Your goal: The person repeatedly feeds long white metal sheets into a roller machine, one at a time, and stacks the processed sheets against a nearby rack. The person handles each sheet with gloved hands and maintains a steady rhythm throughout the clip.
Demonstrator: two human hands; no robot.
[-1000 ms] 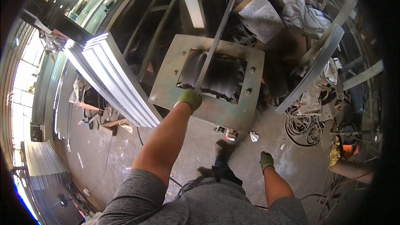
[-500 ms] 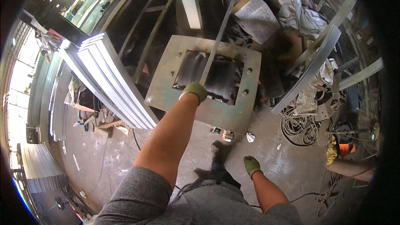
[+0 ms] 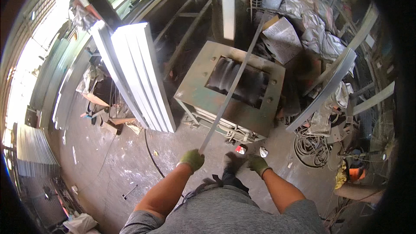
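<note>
My left hand, in a green work glove, is closed round the near end of a long, narrow metal bar. The bar slants away to the back right, passing over a grey-green metal machine stand with bolts on its top plate. Below the bar, a rectangular opening in that plate shows a dark, rounded surface. My right hand, also gloved in green, hangs in front of the machine near my foot. Its fingers reach leftward, slightly blurred, with nothing visible in them.
White metal profiles stand upright left of the machine. A pale post rises behind it. To the right are a slanting metal strip, coiled cable and a cardboard box. A black cable crosses the floor at left.
My left hand has drawn back toward me with the bar, whose near end now clears the machine's front edge. My right hand has shifted slightly, fingers turning left. The view has swung leftward.
</note>
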